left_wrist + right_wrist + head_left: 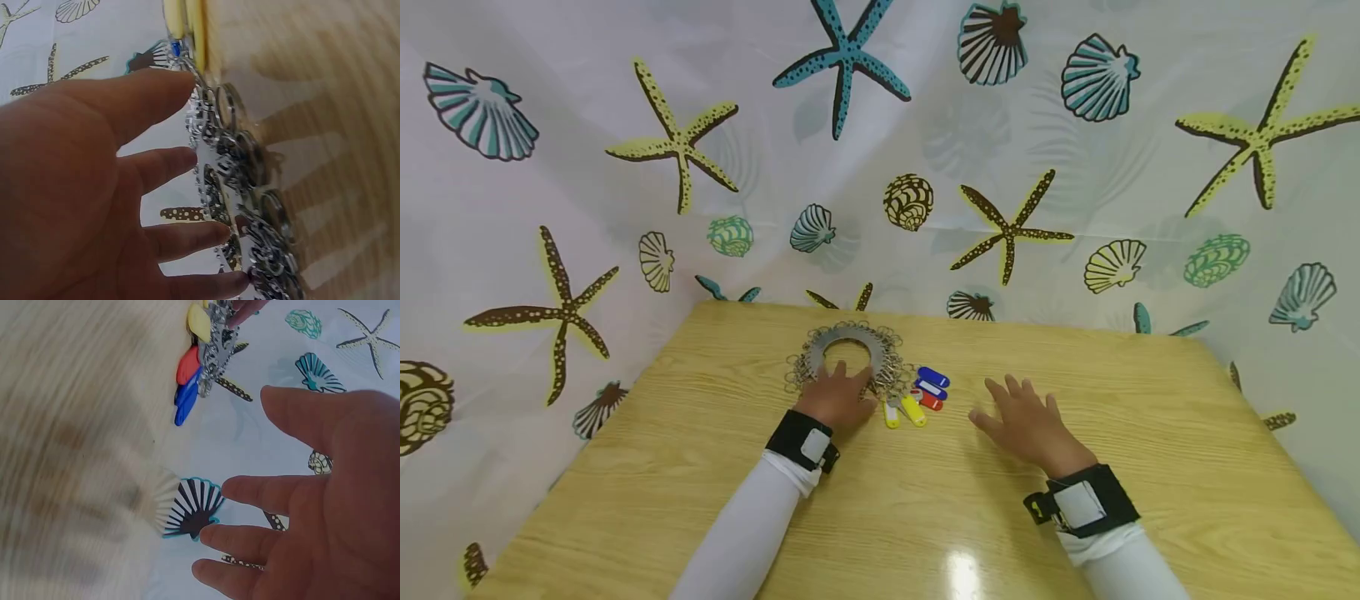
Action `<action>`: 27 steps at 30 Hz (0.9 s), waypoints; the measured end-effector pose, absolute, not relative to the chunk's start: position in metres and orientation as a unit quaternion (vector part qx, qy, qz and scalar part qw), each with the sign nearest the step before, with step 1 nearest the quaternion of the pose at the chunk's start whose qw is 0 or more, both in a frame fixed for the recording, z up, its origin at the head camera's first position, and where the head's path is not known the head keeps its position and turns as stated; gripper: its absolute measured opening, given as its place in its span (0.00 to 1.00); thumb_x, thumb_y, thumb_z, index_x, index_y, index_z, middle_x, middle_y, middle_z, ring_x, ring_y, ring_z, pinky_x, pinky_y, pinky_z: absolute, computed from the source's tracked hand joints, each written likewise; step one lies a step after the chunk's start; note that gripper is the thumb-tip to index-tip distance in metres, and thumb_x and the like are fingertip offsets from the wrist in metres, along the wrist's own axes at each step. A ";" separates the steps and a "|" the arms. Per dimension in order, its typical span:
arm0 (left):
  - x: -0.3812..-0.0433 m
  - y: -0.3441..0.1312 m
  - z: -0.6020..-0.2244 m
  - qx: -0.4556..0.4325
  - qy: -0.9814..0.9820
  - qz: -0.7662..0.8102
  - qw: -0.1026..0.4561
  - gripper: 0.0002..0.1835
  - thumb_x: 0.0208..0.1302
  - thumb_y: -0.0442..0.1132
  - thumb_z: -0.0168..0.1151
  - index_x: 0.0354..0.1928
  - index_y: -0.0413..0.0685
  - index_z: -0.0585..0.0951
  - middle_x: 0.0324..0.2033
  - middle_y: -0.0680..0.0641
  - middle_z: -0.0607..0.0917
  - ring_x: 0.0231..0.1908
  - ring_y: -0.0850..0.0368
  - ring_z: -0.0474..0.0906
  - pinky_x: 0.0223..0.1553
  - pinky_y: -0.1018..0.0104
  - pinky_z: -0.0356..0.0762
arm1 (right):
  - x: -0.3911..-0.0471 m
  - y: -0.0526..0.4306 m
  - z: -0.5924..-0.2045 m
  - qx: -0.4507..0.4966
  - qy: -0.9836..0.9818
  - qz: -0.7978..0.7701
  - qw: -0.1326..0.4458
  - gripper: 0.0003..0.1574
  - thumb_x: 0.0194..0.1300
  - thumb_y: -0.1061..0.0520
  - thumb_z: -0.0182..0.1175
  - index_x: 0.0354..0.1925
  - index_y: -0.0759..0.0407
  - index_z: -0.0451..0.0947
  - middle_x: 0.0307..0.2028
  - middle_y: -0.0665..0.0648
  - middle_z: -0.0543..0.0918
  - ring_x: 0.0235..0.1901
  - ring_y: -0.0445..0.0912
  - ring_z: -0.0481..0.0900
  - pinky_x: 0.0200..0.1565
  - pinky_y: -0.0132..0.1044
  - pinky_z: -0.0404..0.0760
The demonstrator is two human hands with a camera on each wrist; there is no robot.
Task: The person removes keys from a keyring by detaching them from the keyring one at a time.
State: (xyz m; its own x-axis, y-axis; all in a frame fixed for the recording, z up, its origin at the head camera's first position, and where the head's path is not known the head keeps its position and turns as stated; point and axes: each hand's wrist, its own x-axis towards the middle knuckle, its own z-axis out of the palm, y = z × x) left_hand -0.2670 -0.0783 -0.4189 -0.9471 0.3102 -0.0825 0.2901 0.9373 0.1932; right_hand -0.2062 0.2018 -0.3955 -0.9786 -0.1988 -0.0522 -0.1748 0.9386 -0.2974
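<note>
Over the near edge of the grey ring (850,331), which lies on the table (925,508), left hand (837,400) is spread, gripping nothing; fingertip contact unclear. Right of the ring, right hand (1028,427) is open, empty. Judged risk: crowded wire loops (891,367) could snag the left hand, dragging tags (932,400) beside the ring askew.

White sleeves (741,533); black wristbands (1116,496), each with a pale squarish patch (1080,504); small black side tabs (1039,507).

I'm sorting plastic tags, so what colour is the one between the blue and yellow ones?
Red. That tag shows best in the right wrist view.
</note>
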 end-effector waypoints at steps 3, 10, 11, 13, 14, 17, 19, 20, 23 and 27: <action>-0.266 -0.077 -0.420 0.157 0.982 0.089 0.055 0.29 0.70 0.55 0.53 0.70 0.57 0.68 0.66 0.31 0.64 0.64 0.23 0.55 0.54 0.29 0.64 | -0.208 0.199 -0.400 -0.098 0.983 -0.146 0.054 0.42 0.72 0.39 0.49 0.71 0.65 0.60 0.69 0.76 0.57 0.67 0.72 0.50 0.61 0.74 0.44; -0.269 -0.062 -0.423 0.144 0.986 0.066 0.051 0.35 0.67 0.64 0.50 0.74 0.66 0.60 0.71 0.34 0.56 0.68 0.25 0.47 0.57 0.25 0.55 | -0.203 0.200 -0.402 -0.096 0.984 -0.143 0.053 0.41 0.72 0.39 0.48 0.71 0.64 0.60 0.68 0.76 0.59 0.67 0.72 0.52 0.60 0.74 0.47; -0.271 -0.059 -0.425 0.148 0.985 0.067 0.052 0.36 0.67 0.65 0.49 0.74 0.67 0.59 0.72 0.35 0.55 0.69 0.26 0.46 0.57 0.24 0.53 | -0.202 0.200 -0.402 -0.096 0.984 -0.143 0.052 0.41 0.72 0.39 0.48 0.71 0.64 0.60 0.68 0.76 0.59 0.67 0.72 0.52 0.60 0.75 0.47; -0.276 -0.051 -0.426 0.163 0.982 0.067 0.064 0.38 0.66 0.67 0.47 0.75 0.67 0.56 0.73 0.36 0.51 0.70 0.27 0.42 0.58 0.24 0.51 | -0.200 0.201 -0.402 -0.096 0.983 -0.145 0.051 0.40 0.72 0.40 0.48 0.71 0.64 0.61 0.68 0.76 0.59 0.67 0.72 0.52 0.60 0.75 0.47; -0.277 -0.047 -0.426 0.170 0.980 0.069 0.075 0.38 0.66 0.67 0.47 0.75 0.68 0.55 0.74 0.37 0.51 0.70 0.28 0.43 0.58 0.25 0.52 | -0.199 0.202 -0.402 -0.095 0.983 -0.147 0.051 0.40 0.73 0.40 0.49 0.71 0.64 0.61 0.68 0.76 0.59 0.67 0.72 0.52 0.60 0.75 0.47; -0.277 -0.038 -0.423 0.183 0.975 0.070 0.108 0.37 0.67 0.66 0.47 0.75 0.68 0.56 0.74 0.37 0.51 0.69 0.28 0.46 0.59 0.28 0.57 | -0.197 0.204 -0.402 -0.094 0.983 -0.150 0.053 0.40 0.73 0.41 0.49 0.71 0.65 0.61 0.68 0.76 0.59 0.67 0.72 0.52 0.60 0.75 0.47; -0.274 -0.034 -0.421 0.182 0.973 0.070 0.125 0.36 0.67 0.66 0.49 0.74 0.68 0.58 0.74 0.38 0.52 0.69 0.28 0.48 0.59 0.31 0.60 | -0.195 0.205 -0.402 -0.094 0.983 -0.151 0.054 0.40 0.73 0.41 0.48 0.71 0.65 0.60 0.68 0.75 0.59 0.67 0.72 0.52 0.60 0.75 0.48; -0.273 -0.032 -0.419 0.181 0.973 0.068 0.129 0.35 0.66 0.65 0.49 0.74 0.68 0.60 0.73 0.38 0.53 0.68 0.28 0.50 0.59 0.31 0.60 | -0.195 0.206 -0.402 -0.094 0.983 -0.150 0.054 0.40 0.73 0.41 0.49 0.71 0.65 0.60 0.68 0.75 0.59 0.67 0.72 0.52 0.60 0.75 0.48; -0.267 -0.027 -0.417 0.181 0.973 0.060 0.128 0.35 0.66 0.65 0.50 0.73 0.68 0.62 0.73 0.38 0.55 0.68 0.27 0.52 0.57 0.33 0.65 | -0.194 0.209 -0.402 -0.093 0.983 -0.150 0.050 0.40 0.73 0.40 0.48 0.71 0.64 0.60 0.68 0.75 0.59 0.67 0.72 0.53 0.60 0.75 0.47; -0.252 -0.017 -0.415 0.193 0.972 0.060 0.117 0.35 0.65 0.66 0.52 0.72 0.67 0.64 0.72 0.37 0.57 0.66 0.26 0.55 0.53 0.35 0.69 | -0.193 0.212 -0.403 -0.091 0.983 -0.151 0.047 0.40 0.72 0.40 0.48 0.71 0.64 0.60 0.68 0.75 0.59 0.67 0.72 0.53 0.60 0.75 0.48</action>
State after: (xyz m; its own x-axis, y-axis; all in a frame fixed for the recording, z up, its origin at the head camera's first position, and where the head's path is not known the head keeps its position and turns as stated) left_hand -0.2517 -0.0168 -0.4153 -0.8979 0.3899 -0.2043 0.3620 0.9182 0.1611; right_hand -0.1928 0.2119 -0.4026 -0.9792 -0.1924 -0.0646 -0.1642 0.9380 -0.3053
